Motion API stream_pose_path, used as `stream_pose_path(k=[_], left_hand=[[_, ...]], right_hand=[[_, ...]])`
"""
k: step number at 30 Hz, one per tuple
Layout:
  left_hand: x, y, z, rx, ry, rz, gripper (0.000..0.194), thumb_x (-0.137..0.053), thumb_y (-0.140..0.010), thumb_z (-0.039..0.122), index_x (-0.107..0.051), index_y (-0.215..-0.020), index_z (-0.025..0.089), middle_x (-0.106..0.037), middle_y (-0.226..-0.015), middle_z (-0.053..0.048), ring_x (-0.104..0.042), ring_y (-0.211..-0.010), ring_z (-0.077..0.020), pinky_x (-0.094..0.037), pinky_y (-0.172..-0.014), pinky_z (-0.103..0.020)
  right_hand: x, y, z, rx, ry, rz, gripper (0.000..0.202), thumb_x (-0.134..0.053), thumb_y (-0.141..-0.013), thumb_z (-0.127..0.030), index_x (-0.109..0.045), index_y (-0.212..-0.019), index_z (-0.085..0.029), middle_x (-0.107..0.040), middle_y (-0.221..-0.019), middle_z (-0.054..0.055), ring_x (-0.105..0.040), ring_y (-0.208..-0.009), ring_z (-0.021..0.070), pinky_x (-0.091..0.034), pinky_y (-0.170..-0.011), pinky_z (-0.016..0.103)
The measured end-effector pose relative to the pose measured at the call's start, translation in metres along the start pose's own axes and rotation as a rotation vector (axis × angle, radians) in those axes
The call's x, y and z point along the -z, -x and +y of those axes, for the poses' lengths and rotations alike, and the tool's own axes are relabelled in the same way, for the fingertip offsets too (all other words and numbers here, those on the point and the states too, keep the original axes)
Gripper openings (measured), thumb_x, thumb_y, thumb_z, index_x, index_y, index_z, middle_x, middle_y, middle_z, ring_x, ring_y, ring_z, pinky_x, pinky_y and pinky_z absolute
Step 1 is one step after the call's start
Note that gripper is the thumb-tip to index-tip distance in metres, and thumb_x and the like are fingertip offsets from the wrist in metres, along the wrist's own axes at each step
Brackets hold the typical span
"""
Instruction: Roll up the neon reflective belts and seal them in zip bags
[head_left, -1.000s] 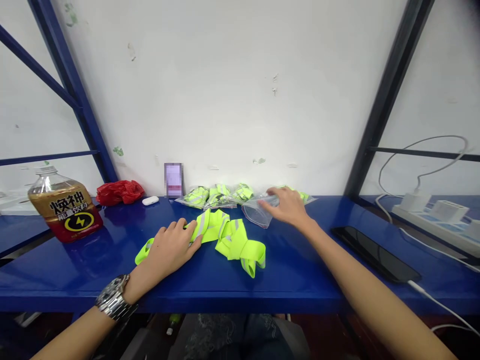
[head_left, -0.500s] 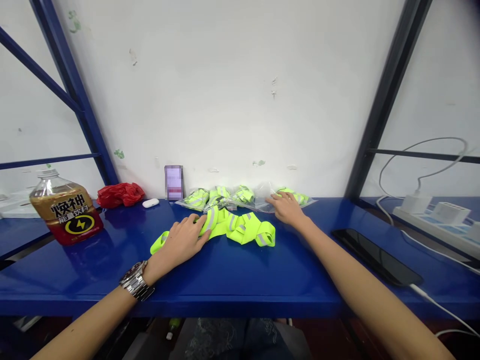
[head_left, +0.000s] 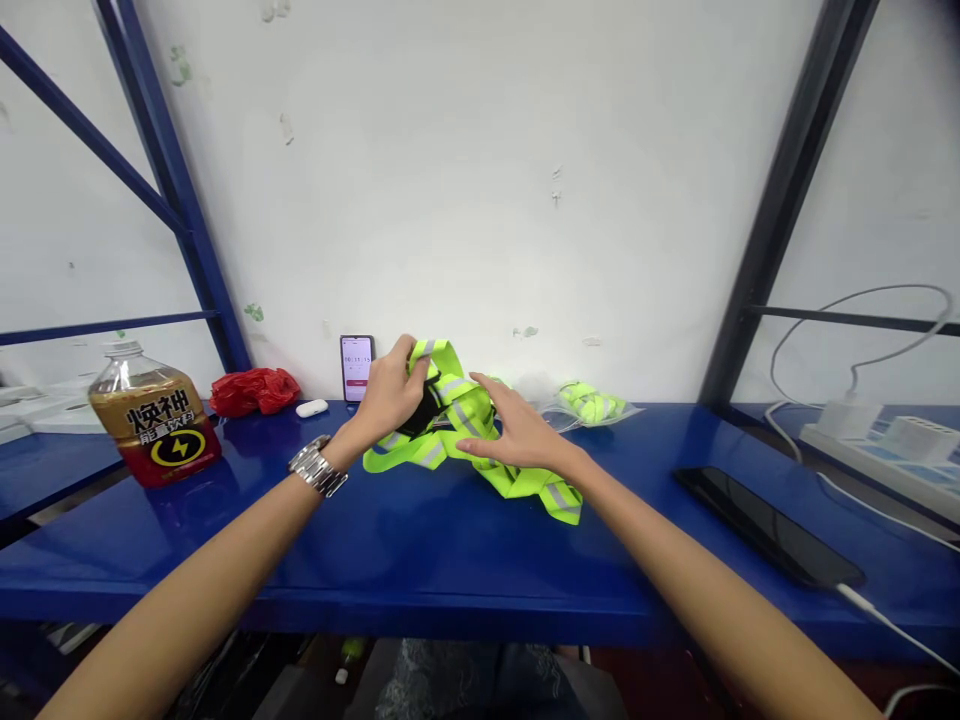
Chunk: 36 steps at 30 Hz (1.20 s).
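My left hand (head_left: 390,388) pinches a neon-yellow reflective strap (head_left: 525,484) with silver-grey stripes, raising one loop of it off the blue table (head_left: 420,535). Near those fingers a black part (head_left: 426,410) shows among the folds. The rest of the strap trails across the tabletop to the right. My right hand (head_left: 517,425) is beside the bunched strap, thumb and fingers spread apart; whether it touches the fabric I cannot tell. Behind it lies a clear plastic bag (head_left: 594,403) with another yellow strap inside. Other bagged straps at the back are mostly hidden.
On the left stand a drink bottle (head_left: 154,420), a crumpled red plastic bag (head_left: 255,390) and a small white case (head_left: 312,408). A phone (head_left: 358,366) leans against the wall. A black phone (head_left: 765,525) on a cable lies right, near a power strip (head_left: 885,450).
My left hand has lifted part of the strap up and back. My right hand has left the bag at the back and moved left to the strap. The view has shifted slightly.
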<state>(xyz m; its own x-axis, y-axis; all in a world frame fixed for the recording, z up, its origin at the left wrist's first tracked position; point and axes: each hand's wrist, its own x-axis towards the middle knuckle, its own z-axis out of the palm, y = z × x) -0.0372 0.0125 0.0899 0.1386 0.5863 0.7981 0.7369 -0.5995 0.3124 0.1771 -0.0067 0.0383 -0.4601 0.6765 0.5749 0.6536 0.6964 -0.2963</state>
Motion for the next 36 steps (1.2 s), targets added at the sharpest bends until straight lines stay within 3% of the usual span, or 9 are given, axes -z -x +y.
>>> stream_pose_path(k=[6, 11, 16, 20, 23, 25, 28, 32, 36], left_hand=[[0.005, -0.032, 0.022, 0.256, 0.543, -0.018, 0.017, -0.060, -0.081, 0.028, -0.046, -0.077, 0.019, -0.052, -0.061, 0.003, -0.047, -0.048, -0.0100, -0.036, -0.046, -0.021], [0.002, -0.028, 0.025, 0.514, 0.757, 0.158, 0.021, -0.061, -0.081, 0.025, -0.041, -0.080, 0.020, -0.051, -0.063, 0.004, -0.050, -0.048, -0.0088, -0.038, -0.041, -0.017], [-0.010, -0.018, 0.038, 0.539, 0.907, 0.211, 0.022, -0.056, -0.082, 0.024, -0.035, -0.076, 0.021, -0.047, -0.064, 0.005, -0.049, -0.050, -0.0084, -0.040, -0.045, -0.019], [-0.009, -0.015, 0.035, 0.541, 0.788, 0.174, 0.021, -0.058, -0.076, 0.025, -0.039, -0.069, 0.019, -0.049, -0.063, 0.003, -0.051, -0.054, -0.0100, -0.040, -0.049, -0.021], [-0.002, -0.010, 0.020, 0.592, 0.566, 0.047, 0.019, -0.059, -0.071, 0.024, -0.045, -0.060, 0.017, -0.049, -0.057, 0.000, -0.052, -0.054, -0.0131, -0.038, -0.050, -0.024], [0.004, -0.006, 0.009, 0.571, 0.393, 0.014, 0.026, -0.057, -0.073, 0.029, -0.044, -0.054, 0.017, -0.046, -0.051, 0.000, -0.050, -0.053, -0.0148, -0.037, -0.051, -0.027], [0.008, -0.002, 0.001, 0.378, 0.272, 0.118, 0.029, -0.058, -0.078, 0.043, -0.054, -0.069, 0.016, -0.058, -0.071, -0.004, -0.057, -0.075, -0.0194, -0.044, -0.065, -0.030], [0.000, 0.002, 0.009, 0.149, 0.758, -0.130, 0.071, -0.065, -0.070, 0.064, -0.047, -0.121, 0.019, -0.052, -0.128, -0.012, -0.051, -0.116, -0.0268, -0.045, -0.092, -0.037], [-0.017, 0.011, 0.041, 0.070, 1.211, -0.413, 0.088, -0.077, -0.056, 0.064, -0.049, -0.123, 0.015, -0.057, -0.122, -0.015, -0.055, -0.113, -0.0321, -0.046, -0.094, -0.043]], right_hand=[[-0.019, -0.018, 0.000, -0.186, 0.130, 0.062, 0.056, -0.053, -0.086, -0.044, -0.037, -0.134, -0.020, -0.058, -0.117, 0.017, -0.055, -0.102, 0.0318, -0.044, -0.076, 0.039], [-0.012, -0.015, -0.007, -0.249, 0.034, 0.410, 0.024, -0.047, -0.087, -0.034, -0.055, -0.102, -0.017, -0.061, -0.090, 0.010, -0.056, -0.080, 0.0228, -0.041, -0.067, 0.031], [0.002, -0.024, -0.037, -0.186, -0.385, 0.235, 0.034, -0.053, -0.084, -0.050, -0.053, -0.070, -0.019, -0.055, -0.064, 0.000, -0.048, -0.058, 0.0130, -0.033, -0.053, 0.025], [0.019, -0.038, -0.039, -0.289, -0.672, 0.214, 0.032, -0.060, -0.081, -0.044, -0.051, -0.065, -0.017, -0.051, -0.060, -0.001, -0.042, -0.054, 0.0098, -0.031, -0.051, 0.024], [0.046, -0.047, -0.032, -0.335, -0.596, 0.306, 0.028, -0.054, -0.086, -0.036, -0.054, -0.066, -0.016, -0.051, -0.063, 0.000, -0.044, -0.057, 0.0100, -0.033, -0.052, 0.024], [0.069, -0.054, -0.029, -0.357, -0.554, 0.300, 0.025, -0.053, -0.087, -0.032, -0.054, -0.068, -0.015, -0.052, -0.063, 0.000, -0.045, -0.057, 0.0102, -0.034, -0.052, 0.024], [0.102, -0.063, -0.030, -0.217, -0.480, 0.056, 0.020, -0.057, -0.085, -0.031, -0.059, -0.074, -0.014, -0.054, -0.062, 0.000, -0.048, -0.057, 0.0107, -0.035, -0.053, 0.024], [0.129, -0.075, -0.042, -0.025, -0.430, -0.141, 0.020, -0.066, -0.079, -0.029, -0.063, -0.071, -0.011, -0.057, -0.062, 0.003, -0.050, -0.060, 0.0129, -0.038, -0.056, 0.027], [0.134, -0.087, -0.063, 0.108, -0.442, -0.107, 0.020, -0.062, -0.083, -0.025, -0.058, -0.069, -0.013, -0.052, -0.060, 0.001, -0.048, -0.060, 0.0123, -0.041, -0.059, 0.028]])
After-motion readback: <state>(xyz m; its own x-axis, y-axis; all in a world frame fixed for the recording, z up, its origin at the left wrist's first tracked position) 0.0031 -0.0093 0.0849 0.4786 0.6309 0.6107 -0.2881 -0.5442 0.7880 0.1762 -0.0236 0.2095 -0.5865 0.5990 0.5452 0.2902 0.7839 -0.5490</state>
